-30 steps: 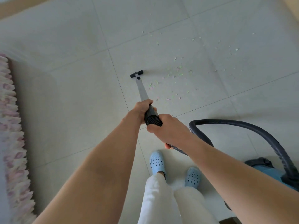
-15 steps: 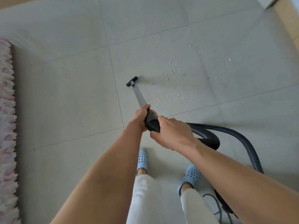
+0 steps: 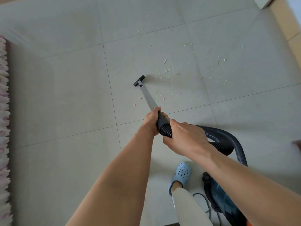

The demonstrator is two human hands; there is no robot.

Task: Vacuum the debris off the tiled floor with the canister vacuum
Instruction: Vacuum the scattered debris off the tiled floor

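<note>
- Nearest the viewer: a teal-blue canister vacuum body (image 3: 223, 201) on the floor at lower right, just beside a pale blue perforated clog (image 3: 180, 174) on the person's foot; a thin grey power cord (image 3: 206, 203) loops between them.
- A dark grey ribbed hose (image 3: 228, 141) arcs from the canister up to the handle.
- Right hand (image 3: 187, 137): its grip is clenched round the hose cuff at the rear of the handle.
- Left hand (image 3: 152, 120): its grip is wrapped round the black handle where the grey metal wand (image 3: 148, 97) begins.
- The small black floor nozzle (image 3: 139, 80) lies on the pale grey tiled floor (image 3: 65, 95), at the left edge of the litter.
- Scattered green and pink paper scraps (image 3: 167, 74) lie right of and beyond the nozzle; a few lie beside the wand.
- Far left: a pink and white shaggy rug edge (image 3: 4, 111).
- Progress, as judged: early; most scraps remain, notably the far right scatter.
- Against the frame half a second before: the nozzle sits nearer the main cluster, the canister has come into sight, and only one clog shows.
</note>
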